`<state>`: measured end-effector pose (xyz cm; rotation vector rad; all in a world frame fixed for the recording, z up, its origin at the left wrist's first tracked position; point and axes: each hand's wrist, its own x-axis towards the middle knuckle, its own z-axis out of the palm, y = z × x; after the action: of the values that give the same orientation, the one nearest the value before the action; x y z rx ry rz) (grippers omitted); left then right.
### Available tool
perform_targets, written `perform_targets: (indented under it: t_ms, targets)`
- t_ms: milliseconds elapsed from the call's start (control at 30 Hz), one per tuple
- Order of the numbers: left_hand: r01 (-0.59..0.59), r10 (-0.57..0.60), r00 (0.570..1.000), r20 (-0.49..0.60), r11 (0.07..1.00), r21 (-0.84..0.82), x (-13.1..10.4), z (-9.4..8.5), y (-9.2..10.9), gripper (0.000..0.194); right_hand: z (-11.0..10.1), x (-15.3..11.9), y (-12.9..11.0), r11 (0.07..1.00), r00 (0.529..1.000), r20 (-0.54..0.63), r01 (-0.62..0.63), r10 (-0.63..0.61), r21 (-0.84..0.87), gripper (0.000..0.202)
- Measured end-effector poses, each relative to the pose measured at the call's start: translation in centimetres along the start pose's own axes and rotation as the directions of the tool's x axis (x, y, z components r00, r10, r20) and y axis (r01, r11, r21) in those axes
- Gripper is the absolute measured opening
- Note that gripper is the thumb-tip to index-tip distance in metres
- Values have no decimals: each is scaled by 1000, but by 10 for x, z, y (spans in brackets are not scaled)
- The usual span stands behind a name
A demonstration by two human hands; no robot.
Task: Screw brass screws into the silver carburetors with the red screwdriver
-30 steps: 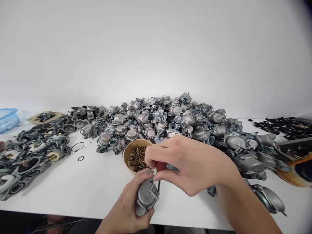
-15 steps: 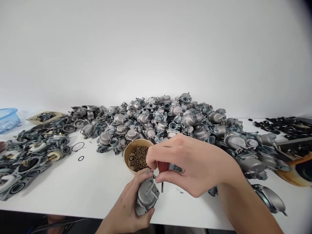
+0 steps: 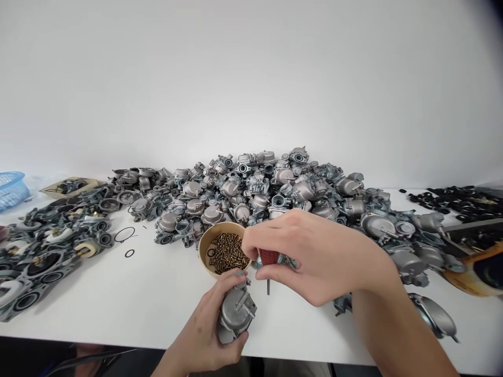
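My left hand (image 3: 208, 327) is wrapped round a grey metal carburetor (image 3: 236, 310), its rounded float bowl facing up, close to the table's front edge. Above and to the right of it, my right hand (image 3: 302, 256) grips a screwdriver with a red handle (image 3: 269, 256). The thin shaft (image 3: 268, 287) points down and stands apart from the carburetor. Just behind both hands sits a round tan bowl (image 3: 203, 262) of small brass-coloured screws (image 3: 228, 252), with a black ring among them. My right fingers overlap the bowl's right side.
A large heap of carburetors (image 3: 259, 201) lies against the wall. Opened carburetor bodies with white floats (image 3: 58, 235) spread at left, near black rings (image 3: 129, 253) and a blue basket (image 3: 11, 189). Black parts (image 3: 459, 204) and a yellow container (image 3: 471, 272) are at right.
My right hand has moved slightly up and right with the screwdriver, so its tip is farther from the carburetor. My left hand keeps its hold on the carburetor.
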<state>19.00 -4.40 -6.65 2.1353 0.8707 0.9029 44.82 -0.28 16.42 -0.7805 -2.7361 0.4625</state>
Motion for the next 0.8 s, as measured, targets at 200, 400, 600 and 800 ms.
perform_targets:
  t_ms: [200, 400, 600, 800]
  targets:
    - [-20, 20, 1000, 8, 1000, 14, 1, -3, 5, 99, -11, -26, -14, 990, 985, -151, -95, 78, -105, 14]
    - [-6, 6, 1000, 6, 1000, 3, 2, -8, 9, 90, 10, -107, -45, 946, 807, -526, -325, 268, -16, 4]
    - [-9, 9, 1000, 0, 997, -76, 4, -11, 17, 82, 106, -197, -50, 768, -1, -808, -311, 589, 560, 24]
    - [-13, 12, 1000, -9, 998, -67, 2, -12, 20, 79, 177, -213, -40, 670, -119, -728, -315, 675, 673, 35]
